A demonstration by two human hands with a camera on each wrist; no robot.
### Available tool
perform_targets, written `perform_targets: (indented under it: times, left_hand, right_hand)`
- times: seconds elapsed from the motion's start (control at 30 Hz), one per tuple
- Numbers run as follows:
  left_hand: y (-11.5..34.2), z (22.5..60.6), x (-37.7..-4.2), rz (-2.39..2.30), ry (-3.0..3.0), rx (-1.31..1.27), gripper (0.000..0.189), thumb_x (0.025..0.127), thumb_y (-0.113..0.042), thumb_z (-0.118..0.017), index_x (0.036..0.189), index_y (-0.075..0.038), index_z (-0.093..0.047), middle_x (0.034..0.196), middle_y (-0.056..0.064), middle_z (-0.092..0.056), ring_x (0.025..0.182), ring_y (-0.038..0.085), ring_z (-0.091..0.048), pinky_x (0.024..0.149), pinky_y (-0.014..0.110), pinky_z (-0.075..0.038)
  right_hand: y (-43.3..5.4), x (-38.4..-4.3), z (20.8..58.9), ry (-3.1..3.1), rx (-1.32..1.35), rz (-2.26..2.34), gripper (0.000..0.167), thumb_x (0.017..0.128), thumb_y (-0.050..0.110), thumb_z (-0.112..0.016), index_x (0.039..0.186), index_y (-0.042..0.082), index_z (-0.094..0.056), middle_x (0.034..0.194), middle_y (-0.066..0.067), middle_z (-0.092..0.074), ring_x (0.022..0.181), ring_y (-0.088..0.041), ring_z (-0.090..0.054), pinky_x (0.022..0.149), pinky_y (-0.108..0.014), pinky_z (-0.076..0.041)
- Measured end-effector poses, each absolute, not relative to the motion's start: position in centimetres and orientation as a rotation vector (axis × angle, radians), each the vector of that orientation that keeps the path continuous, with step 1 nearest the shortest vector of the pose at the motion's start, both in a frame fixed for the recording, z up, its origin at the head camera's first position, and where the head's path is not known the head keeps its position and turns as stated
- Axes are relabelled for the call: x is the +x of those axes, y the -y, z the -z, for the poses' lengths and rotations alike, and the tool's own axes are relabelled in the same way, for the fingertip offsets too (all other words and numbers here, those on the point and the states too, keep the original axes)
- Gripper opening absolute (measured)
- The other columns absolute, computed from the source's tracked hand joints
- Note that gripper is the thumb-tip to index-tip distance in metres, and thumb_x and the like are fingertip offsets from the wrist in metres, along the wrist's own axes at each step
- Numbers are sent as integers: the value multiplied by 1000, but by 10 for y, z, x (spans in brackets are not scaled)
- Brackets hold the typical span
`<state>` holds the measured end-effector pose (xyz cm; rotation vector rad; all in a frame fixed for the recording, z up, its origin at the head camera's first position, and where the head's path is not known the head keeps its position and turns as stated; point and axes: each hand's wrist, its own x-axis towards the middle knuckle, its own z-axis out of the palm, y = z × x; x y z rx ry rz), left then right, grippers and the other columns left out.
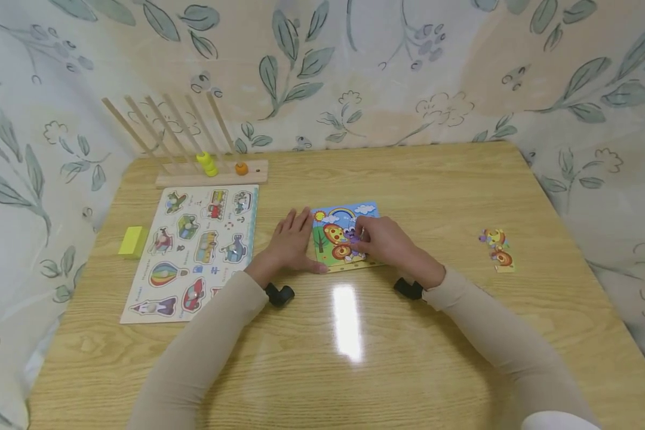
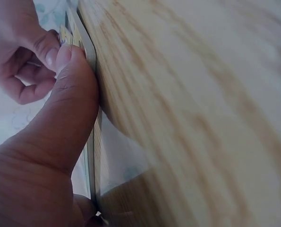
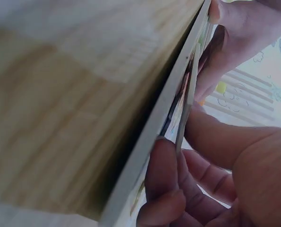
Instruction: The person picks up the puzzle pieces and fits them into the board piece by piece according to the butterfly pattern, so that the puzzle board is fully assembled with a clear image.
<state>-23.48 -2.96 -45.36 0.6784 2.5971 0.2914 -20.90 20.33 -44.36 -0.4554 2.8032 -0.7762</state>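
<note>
A small picture puzzle board (image 1: 322, 257) lies on the table, printed with a rainbow, a sun and a cartoon butterfly. My left hand (image 1: 291, 245) rests along its left side with fingers spread. The thumb (image 2: 72, 90) presses at the board's near edge. My right hand (image 1: 389, 242) is over the right part of the board and pinches a thin puzzle piece (image 3: 191, 82) between thumb and fingers. In the right wrist view that piece stands tilted, its near edge raised off the board. The fingers hide much of the board's right side.
Loose puzzle pieces (image 1: 498, 251) lie to the right on the table (image 1: 435, 370). At the left are a vehicle peg puzzle (image 1: 140, 286), a yellow block (image 1: 133, 241) and a wooden rack (image 1: 183, 178) with upright rods, yellow beads (image 1: 208, 164) and an orange bead (image 1: 241, 168). A patterned curtain (image 1: 355, 77) hangs behind.
</note>
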Motion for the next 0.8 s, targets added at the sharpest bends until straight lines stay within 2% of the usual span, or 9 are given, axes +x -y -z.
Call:
perform_targets:
  times: [0.33,0.5,0.63,0.73,0.8]
  left_hand:
    - [27,448,-235,-320,-2580,667,128,69,-69,-71,154,-6,3,163,9,8,148,34,12,120,51,-1]
    - [30,452,-236,-305,-2586,669,129,70,-69,-71,154,-6,3,163,10,8,148,35,12,120,52,-2]
    - [32,452,-236,-316,-2583,656,128,70,-68,-71,154,-6,3,163,9,9,148,34,13,120,52,0]
    - [33,450,-235,-329,-2581,654,128,70,-68,-71,154,-6,2,163,9,9,148,35,13,120,53,0]
    - [34,450,-235,-325,-2580,655,128,70,-68,-71,154,-6,3,163,9,9,148,35,13,120,53,-1]
  right_hand:
    - [-202,-208,439,-2864,-415,542,30,82,38,-75,92,14,-60,64,1,-57,57,-15,-48,48,-28,-34]
    - [-216,-205,438,-2872,-390,675,26,86,35,-72,94,12,-62,68,1,-60,58,-14,-51,52,-27,-38]
    - [-258,-203,423,-2911,-231,702,30,91,35,-64,103,6,-62,77,-9,-65,62,-20,-57,57,-34,-45]
    - [-306,-200,409,-2910,-63,550,46,94,38,-59,118,-2,-57,92,-20,-68,71,-27,-62,63,-42,-49]
    - [-340,-194,403,-2874,61,449,58,94,40,-56,127,-6,-49,93,-23,-68,69,-29,-62,62,-43,-48]
